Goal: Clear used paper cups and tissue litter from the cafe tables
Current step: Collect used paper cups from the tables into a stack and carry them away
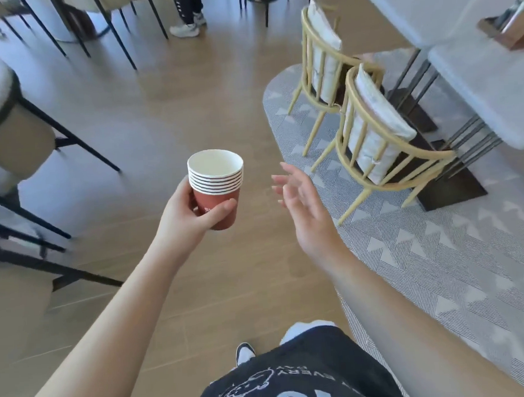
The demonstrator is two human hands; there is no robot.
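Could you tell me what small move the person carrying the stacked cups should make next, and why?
Probably step toward the grey tables on the right and reach out with the free right hand. The left hand already grips a stack of red paper cups, upright, while the right hand is open and holds nothing. From here, I cannot tell whether cups or tissues lie on those tables.

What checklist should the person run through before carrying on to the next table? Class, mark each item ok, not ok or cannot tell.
1. Left hand grips the stack of red paper cups: ok.
2. Stack upright: ok.
3. Top cup empty: ok.
4. Right hand free for the next pick-up: ok.
5. Litter on the grey table: cannot tell.
6. Wooden floor ahead unobstructed: ok.
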